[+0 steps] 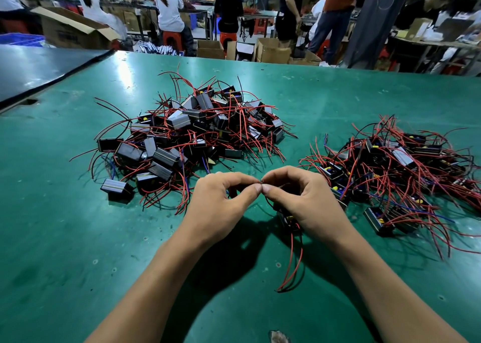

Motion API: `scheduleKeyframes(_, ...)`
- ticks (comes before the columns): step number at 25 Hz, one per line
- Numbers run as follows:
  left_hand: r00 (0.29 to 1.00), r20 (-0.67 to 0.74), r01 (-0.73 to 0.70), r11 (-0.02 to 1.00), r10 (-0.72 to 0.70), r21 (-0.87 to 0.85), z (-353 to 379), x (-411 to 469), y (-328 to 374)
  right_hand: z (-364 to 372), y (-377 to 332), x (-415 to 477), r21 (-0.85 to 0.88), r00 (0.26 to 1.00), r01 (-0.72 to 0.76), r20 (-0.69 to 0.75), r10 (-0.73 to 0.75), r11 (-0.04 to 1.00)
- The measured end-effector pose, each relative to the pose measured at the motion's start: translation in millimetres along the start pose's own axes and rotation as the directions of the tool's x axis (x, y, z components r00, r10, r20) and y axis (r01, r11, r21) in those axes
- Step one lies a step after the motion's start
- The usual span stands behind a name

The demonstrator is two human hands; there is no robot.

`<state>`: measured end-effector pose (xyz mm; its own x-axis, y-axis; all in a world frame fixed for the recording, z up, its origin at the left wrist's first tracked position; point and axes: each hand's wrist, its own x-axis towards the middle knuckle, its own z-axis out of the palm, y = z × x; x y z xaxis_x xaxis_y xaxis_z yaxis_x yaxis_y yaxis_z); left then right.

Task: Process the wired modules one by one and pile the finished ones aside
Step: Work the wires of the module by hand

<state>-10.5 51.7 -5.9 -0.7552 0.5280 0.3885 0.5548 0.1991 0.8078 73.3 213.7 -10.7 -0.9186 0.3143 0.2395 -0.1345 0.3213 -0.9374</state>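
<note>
Green worktop reflecting overhead light. Workers sitting on red stools at far benches. Cardboard boxes crowding floor beyond.

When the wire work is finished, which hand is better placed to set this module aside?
Probably the right hand: the module hangs beneath its palm, and the right pile lies close beside it. The left hand only pinches a wire end.

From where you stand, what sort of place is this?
Probably an electronics assembly workshop: a big heap of wired modules and a second heap lie on a green work table, cardboard cartons stand on the floor behind it, and other workers sit on red stools.
</note>
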Motion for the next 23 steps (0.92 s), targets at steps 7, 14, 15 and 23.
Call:
scheduleKeyframes(7,1.000,-0.008,0.003,1.000,-0.003,-0.008,1.7,0.1,2.4,0.2,-1.4,-1.8,-0.048,0.998,0.059,-0.016,-0.060,0.997)
scheduleKeyframes(14,0.999,-0.022,-0.043,0.996,0.045,0.084,1.2,-1.8,1.9,0.2,1.0,-0.2,-0.439,0.908,0.381,0.015,-0.418,0.813)
scheduleKeyframes(15,0.997,-0.005,-0.076,0.990,0.077,0.122,0.6,-2.2,2.1,-0.6,2.9,0.3,-0.484,0.888,0.417,0.038,-0.457,0.769)
scheduleKeyframes(23,0.991,0.065,-0.123,0.982,0.114,0.141,-7.2,-1.0,1.9,-8.9,10.0,5.1,-0.478,0.852,0.502,0.132,-0.507,0.720)
